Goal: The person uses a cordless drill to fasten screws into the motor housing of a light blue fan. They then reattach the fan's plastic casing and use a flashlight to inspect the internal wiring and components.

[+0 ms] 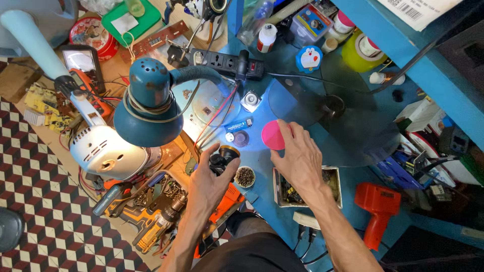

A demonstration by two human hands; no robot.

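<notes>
pink round lid [273,135] sits on the blue bench [262,201] near the middle, and the right hand [297,156] rests over its right edge, fingers spread and loosely open, touching rather than gripping it. left hand [209,179] is closed around a small black-and-yellow part [224,156] just left of it, under the teal desk lamp [148,103]. this looks like a sorting or fitting step; a next move would call for a firmer pinch on the lid. counted: one lid, one lamp, one small bowl of screws [245,177], one red heat gun [377,206] at right.
</notes>
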